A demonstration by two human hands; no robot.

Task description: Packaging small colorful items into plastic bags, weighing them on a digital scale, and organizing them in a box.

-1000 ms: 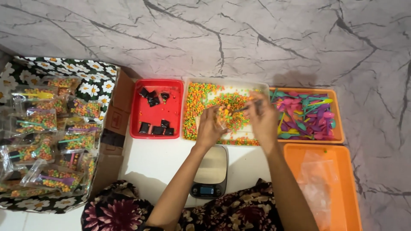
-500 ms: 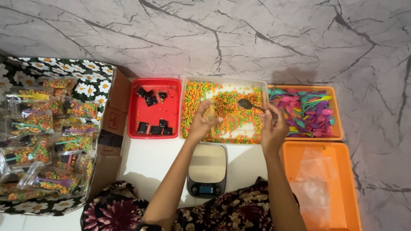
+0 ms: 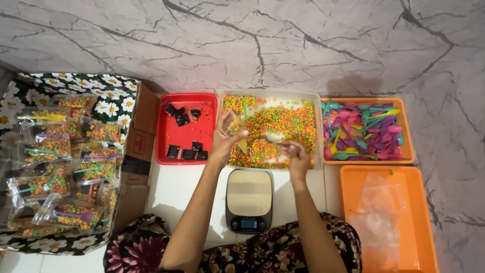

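Observation:
My left hand (image 3: pixel 226 144) holds a small clear plastic bag (image 3: pixel 233 123) with some coloured cereal in it, over the left part of the clear tray of orange, green and yellow cereal (image 3: pixel 273 126). My right hand (image 3: pixel 297 156) grips a scoop (image 3: pixel 277 138) that dips into the cereal near the tray's front edge. A small digital kitchen scale (image 3: pixel 248 199) with a bare platform sits just in front of the tray, between my forearms.
A red tray with several small black blocks (image 3: pixel 186 129) stands left of the cereal. An orange tray of coloured plastic spoons (image 3: pixel 365 130) stands to the right, with an orange tray of clear bags (image 3: pixel 384 217) in front of it. Filled packets (image 3: pixel 55 162) lie in a box far left.
My right hand came down from the tray's back right to its front edge, with the scoop now in the cereal. My left hand stayed over the tray's left part with the bag.

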